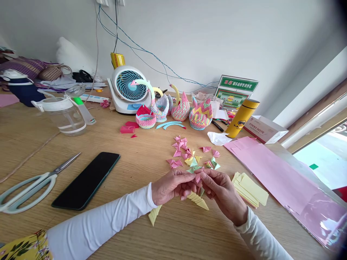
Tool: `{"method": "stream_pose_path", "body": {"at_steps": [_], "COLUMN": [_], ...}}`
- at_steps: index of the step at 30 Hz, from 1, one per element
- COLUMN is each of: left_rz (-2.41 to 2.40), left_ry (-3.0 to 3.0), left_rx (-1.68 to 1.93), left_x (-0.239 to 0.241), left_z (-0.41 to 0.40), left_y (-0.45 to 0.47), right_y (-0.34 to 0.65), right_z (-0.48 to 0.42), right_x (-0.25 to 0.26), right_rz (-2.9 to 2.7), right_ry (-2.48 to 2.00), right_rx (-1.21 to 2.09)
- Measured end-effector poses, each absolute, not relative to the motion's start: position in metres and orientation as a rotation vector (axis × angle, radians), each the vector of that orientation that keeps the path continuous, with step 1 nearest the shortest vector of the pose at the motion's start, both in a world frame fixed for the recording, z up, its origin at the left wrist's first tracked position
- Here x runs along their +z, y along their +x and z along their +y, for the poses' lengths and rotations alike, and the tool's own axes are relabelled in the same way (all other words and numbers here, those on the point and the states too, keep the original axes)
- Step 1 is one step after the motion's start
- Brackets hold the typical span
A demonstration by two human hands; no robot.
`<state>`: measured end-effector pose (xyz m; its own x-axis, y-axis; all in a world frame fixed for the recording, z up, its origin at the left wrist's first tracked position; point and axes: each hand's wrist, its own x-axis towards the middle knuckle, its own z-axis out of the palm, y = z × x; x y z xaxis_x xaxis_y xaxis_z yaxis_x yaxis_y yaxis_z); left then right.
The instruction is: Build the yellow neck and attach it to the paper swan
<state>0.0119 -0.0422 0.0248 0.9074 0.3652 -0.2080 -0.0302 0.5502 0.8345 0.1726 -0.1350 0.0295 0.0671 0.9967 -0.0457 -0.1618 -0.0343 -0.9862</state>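
Observation:
Between the fingertips of my left hand (pixel 175 184) and my right hand (pixel 223 191) is a small folded pink paper piece (pixel 198 177). Both hands pinch it above the table. Just beyond them lie loose folded triangles: pink ones (pixel 180 144), a yellow one (pixel 189 160) and a green one (pixel 214 164). Under my hands, partly hidden, is a row of folded yellow paper pieces (pixel 199 202), with more yellow pieces (pixel 155 215) by my left wrist. A stack of yellow paper slips (pixel 251 189) sits right of my right hand.
Paper swans (pixel 159 106) stand at the back beside a fan (pixel 131 88). Scissors (pixel 40 186), a phone (pixel 88 180) and a clear jug (pixel 66 115) lie left. At right are pink paper sheets (pixel 276 177), a yellow bottle (pixel 241 119) and a sticky-note box (pixel 265 129).

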Motion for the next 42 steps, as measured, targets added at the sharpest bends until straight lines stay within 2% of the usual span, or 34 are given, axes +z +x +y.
{"method": "stream_pose_path", "body": {"at_steps": [20,34,42], "left_rz": [0.424,0.410,0.883], "left_ry": [1.140,1.764,1.970], "left_rx": [0.293,0.471,0.942], "left_x": [0.021,0.018,0.023], "left_z": [-0.043,-0.052,0.012], "left_y": [0.013,0.012,0.002], "right_y": [0.170,0.186,0.189], "right_z": [-0.134,-0.129,-0.127], "right_x": [0.029,0.016,0.010], "right_rz": [-0.816,-1.040,-1.092], "right_ry": [-1.108,-1.473,-1.525], "right_rx": [1.353,0.997,0.871]}}
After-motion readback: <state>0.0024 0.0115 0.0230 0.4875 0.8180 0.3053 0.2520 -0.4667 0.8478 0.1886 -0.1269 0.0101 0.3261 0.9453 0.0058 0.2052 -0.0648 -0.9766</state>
